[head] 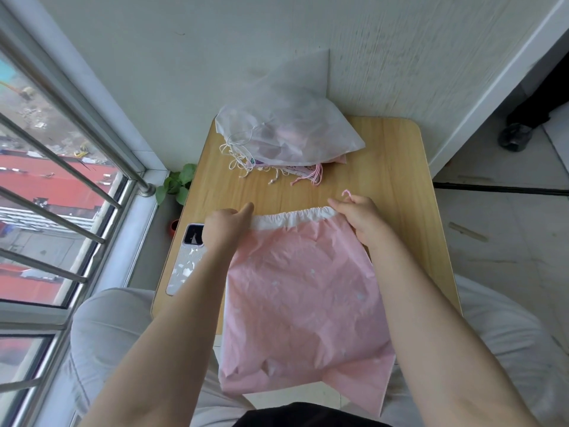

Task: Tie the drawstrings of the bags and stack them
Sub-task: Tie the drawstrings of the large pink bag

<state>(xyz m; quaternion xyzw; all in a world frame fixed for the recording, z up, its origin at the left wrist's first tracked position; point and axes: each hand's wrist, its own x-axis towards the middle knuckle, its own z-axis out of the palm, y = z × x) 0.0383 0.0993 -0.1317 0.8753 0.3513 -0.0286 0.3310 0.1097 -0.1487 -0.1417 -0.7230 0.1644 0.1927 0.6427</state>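
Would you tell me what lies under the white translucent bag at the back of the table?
Under the white bag lie flat bags, with white and pink drawstrings sticking out. Their number is hidden.

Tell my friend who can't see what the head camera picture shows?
Two hands pull at the gathered white top of a pink bag on a wooden table: left hand, right hand pinching its pink drawstring. A bag pile sits behind.

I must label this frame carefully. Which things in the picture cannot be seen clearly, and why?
Head view only:
- Pink bag: its left drawstring is hidden under the left hand; the bottom hangs over the table edge.
- Right hand: pinches a pink cord, but its fingertips are hidden.
- Stack under the white bag: bags mostly covered, count unclear; contents blurred.
- Phone: partly behind the left forearm.
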